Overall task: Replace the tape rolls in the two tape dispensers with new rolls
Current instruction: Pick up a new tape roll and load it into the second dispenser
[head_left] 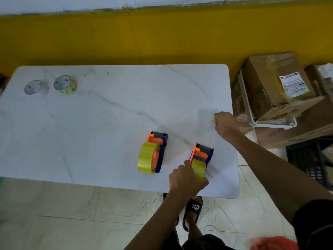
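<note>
The scene is seen by one wide-angle camera worn on the head, directed forward and steeply down. The white marble-patterned bench [108, 123] is viewed from near above, its near edge and the tiled floor [72, 213] included.

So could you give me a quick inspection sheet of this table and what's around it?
Surface: white marbled table, a few dark marks.
Job's things: two orange-and-purple dispensers, the left dispenser and the right dispenser, each carrying a yellowish roll; two spare rolls at the far left corner.
Clutter: nothing seen.
Grippers: left hand grips the right dispenser's roll; right hand closed beyond it, apparently pulling clear tape.
Cables: nothing seen.
Surroundings: cardboard boxes, white basket, dark crate, yellow wall, tiled floor.
</note>
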A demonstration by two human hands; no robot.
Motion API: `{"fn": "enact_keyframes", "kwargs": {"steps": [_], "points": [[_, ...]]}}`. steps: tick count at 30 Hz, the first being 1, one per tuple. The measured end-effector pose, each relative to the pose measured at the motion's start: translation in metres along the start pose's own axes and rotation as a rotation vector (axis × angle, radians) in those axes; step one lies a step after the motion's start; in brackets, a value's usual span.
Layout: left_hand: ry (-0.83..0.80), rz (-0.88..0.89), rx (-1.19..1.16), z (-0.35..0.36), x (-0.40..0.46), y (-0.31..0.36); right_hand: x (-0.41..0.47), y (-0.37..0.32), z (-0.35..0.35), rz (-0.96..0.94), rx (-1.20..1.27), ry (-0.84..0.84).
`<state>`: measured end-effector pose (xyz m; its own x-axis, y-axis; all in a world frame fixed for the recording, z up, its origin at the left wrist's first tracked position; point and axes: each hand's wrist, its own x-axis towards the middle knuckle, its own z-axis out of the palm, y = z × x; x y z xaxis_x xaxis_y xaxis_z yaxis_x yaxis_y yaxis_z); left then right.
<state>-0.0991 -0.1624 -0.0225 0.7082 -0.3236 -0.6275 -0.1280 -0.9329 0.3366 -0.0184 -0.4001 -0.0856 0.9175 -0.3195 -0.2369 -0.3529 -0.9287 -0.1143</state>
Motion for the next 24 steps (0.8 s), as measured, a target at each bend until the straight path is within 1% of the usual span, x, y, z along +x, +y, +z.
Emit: {"fn": "enact_keyframes", "kwargs": {"steps": [3,6,8,11,13,15,17,19,20,24], "points": [[0.010,-0.015,-0.134,0.007,-0.006,-0.003,-0.008,0.002,0.006,0.031,0.072,-0.019],[0.067,0.026,-0.235,0.019,-0.017,-0.016,-0.020,0.003,0.008,0.080,0.181,-0.083],[0.088,0.048,-0.305,0.026,-0.023,-0.026,-0.028,-0.001,0.008,0.068,0.277,-0.168],[0.139,0.079,-0.348,0.032,-0.030,-0.037,-0.039,-0.007,0.006,0.030,0.419,-0.351],[0.183,0.107,-0.380,0.031,-0.034,-0.039,-0.048,-0.012,0.003,0.092,0.598,-0.477],[0.228,0.135,-0.408,0.028,-0.037,-0.037,-0.058,-0.016,0.000,0.169,0.876,-0.612],[0.268,0.165,-0.435,0.023,-0.036,-0.034,-0.068,-0.018,0.002,0.188,1.191,-0.693],[0.320,0.196,-0.438,0.015,-0.035,-0.030,-0.077,-0.019,0.005,0.194,1.469,-0.704],[0.341,0.208,-0.443,0.010,-0.035,-0.027,-0.081,-0.022,0.005,0.191,1.552,-0.683],[0.424,0.218,-0.500,-0.014,-0.033,-0.010,-0.088,-0.039,0.005,0.162,1.759,-0.556]]}}
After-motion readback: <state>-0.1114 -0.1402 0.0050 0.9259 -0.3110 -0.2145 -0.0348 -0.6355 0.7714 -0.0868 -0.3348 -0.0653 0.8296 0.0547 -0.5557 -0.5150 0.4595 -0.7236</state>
